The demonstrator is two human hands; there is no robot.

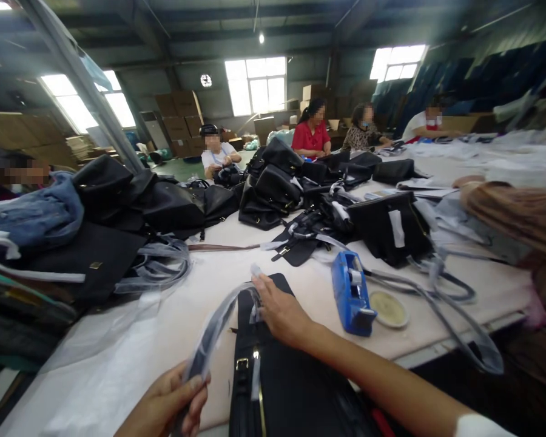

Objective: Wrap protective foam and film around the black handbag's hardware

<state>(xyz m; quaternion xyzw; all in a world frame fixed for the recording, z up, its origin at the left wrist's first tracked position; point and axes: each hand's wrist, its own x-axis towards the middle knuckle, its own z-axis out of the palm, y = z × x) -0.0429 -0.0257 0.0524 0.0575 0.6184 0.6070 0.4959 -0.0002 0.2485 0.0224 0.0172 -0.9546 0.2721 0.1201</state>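
A black bag point(282, 376) with a gold buckle lies on the white table point(164, 328) right in front of me. Its strap point(218, 328), wrapped in clear plastic film, arcs from the bag's top down toward my lap. My left hand point(168, 403) is closed around the lower end of that wrapped strap. My right hand point(279, 309) rests on the bag's upper end, its fingers pinching the plastic where the strap meets the bag.
A blue tape dispenser point(352, 294) and a small round dish point(388, 308) sit right of the bag. Piles of black bags point(273, 188) cover the table's middle and left. A person's brown sleeve point(514, 212) reaches in at right. Several people sit at the far end.
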